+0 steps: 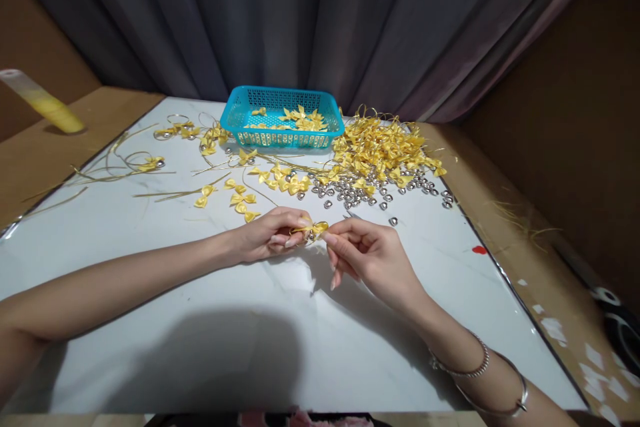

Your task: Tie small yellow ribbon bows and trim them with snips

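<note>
Over the middle of the white tabletop, my left hand (277,235) is closed on a yellow bow (319,227) with a small silver bell at its underside. My right hand (370,257) pinches the right side of the same bow between thumb and forefinger. Beyond the hands, silver bells (353,193) lie scattered, next to a heap of yellow bows (383,147) with gold cord loops. Several loose bows (241,199) lie past my left hand. A grey pointed tip shows just behind my right fingers; the rest of it is hidden.
A blue basket (283,140) holding yellow bows stands at the back before a grey curtain (280,20). Gold cords (117,167) spread over the left side. A clear tube with yellow contents (55,110) is far left. Black-handled scissors (620,320) and paper scraps (554,329) lie at right.
</note>
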The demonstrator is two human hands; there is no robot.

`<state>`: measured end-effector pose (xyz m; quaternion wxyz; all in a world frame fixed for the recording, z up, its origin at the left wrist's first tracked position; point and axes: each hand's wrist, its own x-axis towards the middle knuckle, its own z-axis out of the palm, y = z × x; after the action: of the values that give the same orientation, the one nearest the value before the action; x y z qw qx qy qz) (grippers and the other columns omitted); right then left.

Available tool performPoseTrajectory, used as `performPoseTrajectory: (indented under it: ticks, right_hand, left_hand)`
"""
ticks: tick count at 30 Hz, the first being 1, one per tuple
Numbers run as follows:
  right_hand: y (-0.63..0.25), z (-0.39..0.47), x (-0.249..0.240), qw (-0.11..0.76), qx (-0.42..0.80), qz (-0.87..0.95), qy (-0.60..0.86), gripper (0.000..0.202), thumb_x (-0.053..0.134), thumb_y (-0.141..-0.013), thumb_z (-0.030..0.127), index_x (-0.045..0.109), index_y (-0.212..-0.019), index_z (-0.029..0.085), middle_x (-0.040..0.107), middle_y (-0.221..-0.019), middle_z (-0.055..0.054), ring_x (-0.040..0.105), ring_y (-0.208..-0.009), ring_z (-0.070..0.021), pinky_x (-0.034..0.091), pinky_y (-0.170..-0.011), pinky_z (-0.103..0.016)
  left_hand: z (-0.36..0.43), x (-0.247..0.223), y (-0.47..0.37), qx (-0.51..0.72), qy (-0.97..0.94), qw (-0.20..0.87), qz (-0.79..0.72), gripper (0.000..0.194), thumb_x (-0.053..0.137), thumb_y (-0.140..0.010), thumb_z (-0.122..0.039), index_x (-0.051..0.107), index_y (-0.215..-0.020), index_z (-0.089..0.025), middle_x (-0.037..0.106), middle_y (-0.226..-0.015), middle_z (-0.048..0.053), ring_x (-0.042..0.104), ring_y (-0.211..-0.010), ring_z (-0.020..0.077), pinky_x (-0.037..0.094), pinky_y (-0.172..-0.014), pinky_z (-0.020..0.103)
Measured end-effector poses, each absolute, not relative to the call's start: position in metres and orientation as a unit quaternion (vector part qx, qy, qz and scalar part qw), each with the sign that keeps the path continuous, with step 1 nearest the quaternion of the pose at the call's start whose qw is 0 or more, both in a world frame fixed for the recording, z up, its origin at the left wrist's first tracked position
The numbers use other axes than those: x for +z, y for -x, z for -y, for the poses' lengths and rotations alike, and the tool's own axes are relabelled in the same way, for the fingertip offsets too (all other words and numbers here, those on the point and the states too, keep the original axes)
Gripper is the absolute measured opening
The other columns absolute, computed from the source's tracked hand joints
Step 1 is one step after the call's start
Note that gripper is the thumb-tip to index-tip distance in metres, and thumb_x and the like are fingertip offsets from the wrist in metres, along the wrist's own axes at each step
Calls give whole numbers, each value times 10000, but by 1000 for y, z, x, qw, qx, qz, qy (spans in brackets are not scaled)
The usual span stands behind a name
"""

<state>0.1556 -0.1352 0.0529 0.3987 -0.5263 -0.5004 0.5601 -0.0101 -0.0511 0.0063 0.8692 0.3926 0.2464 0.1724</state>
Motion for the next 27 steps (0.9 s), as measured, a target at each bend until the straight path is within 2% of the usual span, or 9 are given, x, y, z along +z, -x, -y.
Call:
performPoseTrajectory:
  ticks: [12, 20, 23, 27]
  right_hand:
    - [-156, 135, 56, 355, 559, 507, 552, 174, 577, -782, 286, 572, -666, 155, 534, -495, 24, 519, -339, -84, 384, -344, -208]
    - [-154, 133, 53, 370, 567, 498, 542, 174, 570, -787, 285, 567, -673, 154, 522, -506, 31, 510, -344, -81, 424, -361, -220]
    - [-157, 131, 53, 380, 572, 504, 524, 133, 581, -785, 267, 554, -718, 156, 548, -520, 28, 524, -373, -85, 416, -391, -224]
    - [-162, 129, 51, 386, 584, 518, 491, 82, 579, -785, 218, 524, -815, 165, 594, -540, 22, 574, -471, -106, 470, -516, -251]
  left_hand:
    - [53, 6, 10, 160, -416, 860, -248, 192, 611, -706, -236, 508, -596, -116, 456, -406, -55, 148, -306, -5, 126, -302, 105]
    - [55, 6, 9, 155, -422, 855, -257, 190, 624, -708, -253, 521, -622, -118, 494, -420, -42, 160, -314, -6, 104, -308, 103]
    - [54, 7, 9, 173, -420, 854, -253, 190, 619, -720, -245, 523, -617, -118, 495, -424, -44, 166, -315, -6, 115, -309, 104]
    - [54, 8, 9, 193, -423, 847, -257, 188, 611, -735, -248, 532, -624, -118, 485, -420, -48, 176, -314, -2, 146, -311, 106]
